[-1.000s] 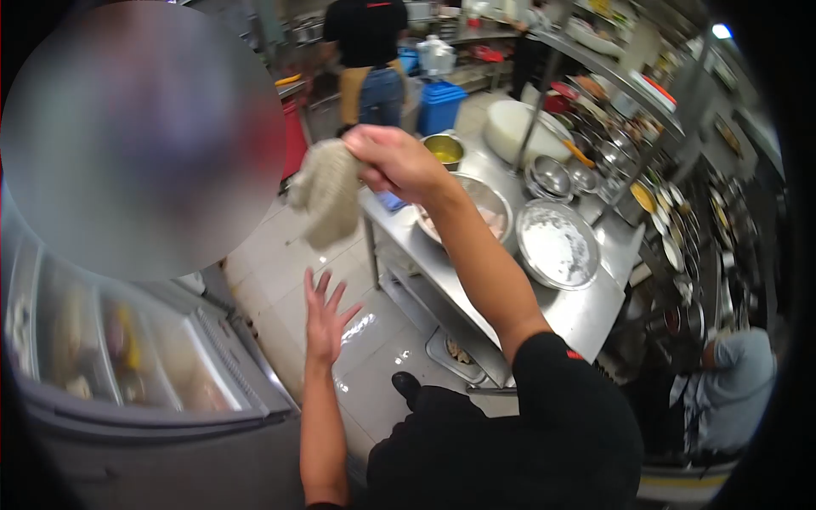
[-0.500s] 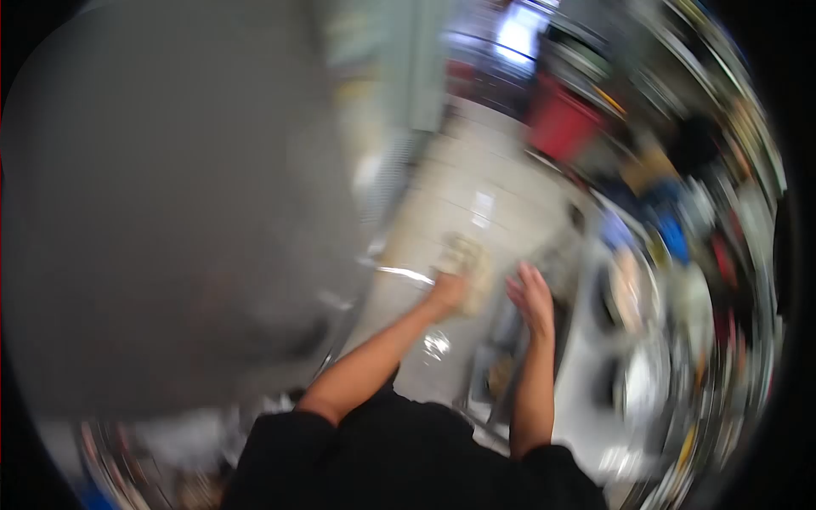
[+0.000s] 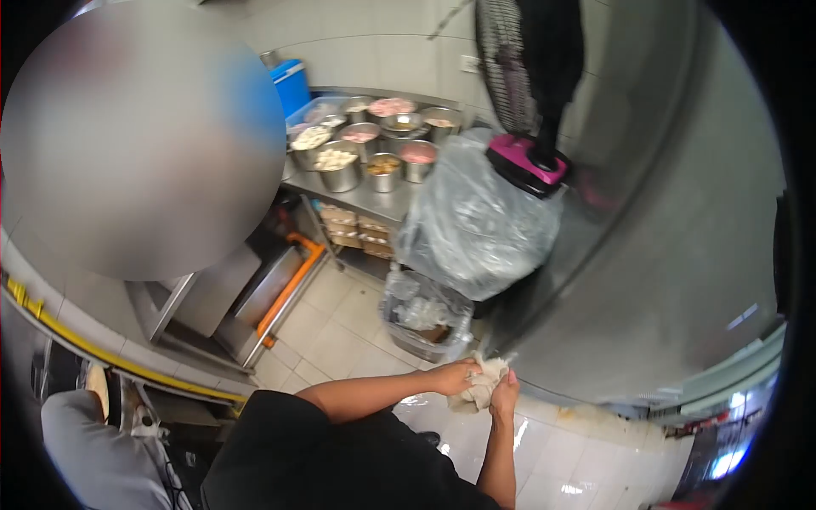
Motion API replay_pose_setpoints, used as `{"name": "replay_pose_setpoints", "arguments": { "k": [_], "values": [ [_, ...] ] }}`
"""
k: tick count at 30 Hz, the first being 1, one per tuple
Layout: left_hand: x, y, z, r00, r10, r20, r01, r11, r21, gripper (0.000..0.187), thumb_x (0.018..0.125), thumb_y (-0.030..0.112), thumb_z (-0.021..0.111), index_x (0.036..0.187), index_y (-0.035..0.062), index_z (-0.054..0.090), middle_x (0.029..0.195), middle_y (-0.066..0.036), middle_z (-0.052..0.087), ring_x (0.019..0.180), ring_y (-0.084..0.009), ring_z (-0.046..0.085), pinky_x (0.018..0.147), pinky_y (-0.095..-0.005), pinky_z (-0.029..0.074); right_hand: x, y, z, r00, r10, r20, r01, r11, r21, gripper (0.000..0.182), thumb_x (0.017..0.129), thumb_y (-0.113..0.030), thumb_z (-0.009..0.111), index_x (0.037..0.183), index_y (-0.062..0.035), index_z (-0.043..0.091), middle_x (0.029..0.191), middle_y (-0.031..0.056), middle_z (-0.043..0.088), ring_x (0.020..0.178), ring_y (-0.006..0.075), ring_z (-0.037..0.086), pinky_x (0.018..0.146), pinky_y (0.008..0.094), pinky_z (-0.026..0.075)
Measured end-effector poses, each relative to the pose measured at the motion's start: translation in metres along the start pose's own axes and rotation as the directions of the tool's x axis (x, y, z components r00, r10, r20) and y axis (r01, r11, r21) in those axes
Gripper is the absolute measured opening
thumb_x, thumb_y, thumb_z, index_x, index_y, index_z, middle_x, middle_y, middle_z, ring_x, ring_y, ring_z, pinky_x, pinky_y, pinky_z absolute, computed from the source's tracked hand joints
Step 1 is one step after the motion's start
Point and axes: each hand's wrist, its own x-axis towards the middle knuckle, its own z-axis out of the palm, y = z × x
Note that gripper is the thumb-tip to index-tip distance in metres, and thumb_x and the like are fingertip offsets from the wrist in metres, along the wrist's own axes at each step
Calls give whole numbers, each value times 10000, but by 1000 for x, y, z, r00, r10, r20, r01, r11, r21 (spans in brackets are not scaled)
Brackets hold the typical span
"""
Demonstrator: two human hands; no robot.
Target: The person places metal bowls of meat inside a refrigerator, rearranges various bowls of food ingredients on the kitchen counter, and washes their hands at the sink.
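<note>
A crumpled off-white cloth point(image 3: 478, 389) is bunched between my two hands, above the tiled floor. From the left, my left hand point(image 3: 454, 377) has its fingers closed on the cloth. On the opposite side my right hand point(image 3: 505, 393) grips the cloth's edge, thumb up against it. Folds of the fabric hide some of the fingertips. Just beyond my hands stands a waste bin point(image 3: 412, 340) with a clear liner and crumpled plastic inside.
A steel table point(image 3: 374, 201) holds several metal pots point(image 3: 339, 169) of food. A fan point(image 3: 529, 161) with a pink base stands on a plastic-covered bulk point(image 3: 484, 225). A large steel surface point(image 3: 671, 255) rises at right. A grey-clothed person point(image 3: 93, 450) is at lower left; a blurred patch hides the upper left.
My view has swung from the aisle to the table and bin. Earlier only my left hand held the cloth and my right was apart from it; now both hold it.
</note>
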Motion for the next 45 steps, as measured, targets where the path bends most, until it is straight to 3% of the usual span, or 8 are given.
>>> {"name": "replay_pose_setpoints", "arguments": {
  "k": [6,8,13,21,27,32,37,45],
  "values": [
    [-102,-85,-88,815,-314,-487,119,913,-390,406,818,162,615,1180,-9,552,1124,-199,592,1086,-278,552,938,-331,416,64,41,183,974,-144,175,187,947,-262,229,948,-219,508,795,-54,546,727,-39,500,676,68,426,608,243,376],
    [-141,-108,-137,684,-692,-231,229,505,-832,419,832,156,589,1215,-1,531,1175,-185,575,1108,-260,544,954,-329,414,74,60,254,954,-98,282,174,950,-261,232,944,-214,518,763,-68,519,722,-38,502,686,70,427,628,243,380],
    [-252,-178,-227,854,-476,-209,-416,-384,-824,446,849,75,519,1288,28,459,1209,-129,553,1124,-228,535,972,-338,416,94,123,404,944,110,310,-47,978,-205,211,950,-242,499,914,-43,559,888,17,567,832,102,484,775,280,408],
    [-296,-244,-309,520,-576,-631,-273,587,-762,545,901,385,540,1341,114,365,1258,-46,512,1142,-193,521,896,-386,486,39,191,573,816,191,546,20,934,-356,215,940,-267,527,1005,-68,577,908,14,581,852,103,515,778,272,446],
    [-325,-232,-354,533,-557,-637,-710,116,-695,507,880,222,607,1316,77,393,1220,-63,519,1100,-195,534,906,-366,485,80,131,618,524,-263,810,716,651,-252,358,944,-386,501,896,-50,617,820,24,586,765,125,539,731,283,453],
    [-383,-255,-362,338,-714,-613,-581,354,-732,410,884,87,562,1273,68,435,1128,-55,552,986,-179,571,818,-326,507,242,85,667,987,-76,143,122,931,-345,415,892,-412,527,862,1,560,771,93,580,584,184,537,491,311,457],
    [-417,-297,-315,353,-737,-576,-245,521,-817,400,882,66,564,1263,61,441,1118,-53,550,996,-164,561,819,-314,501,290,98,699,993,-22,-112,-10,963,-270,211,777,-62,561,954,51,547,898,139,580,586,197,557,468,296,485],
    [-420,-274,-290,305,-729,-612,-600,352,-718,469,956,298,476,1342,72,337,1237,-83,478,1099,-217,506,881,-355,480,195,113,649,970,230,79,-228,973,-38,181,700,49,555,874,22,514,660,85,503,474,161,468,408,270,421]
  ]
}}
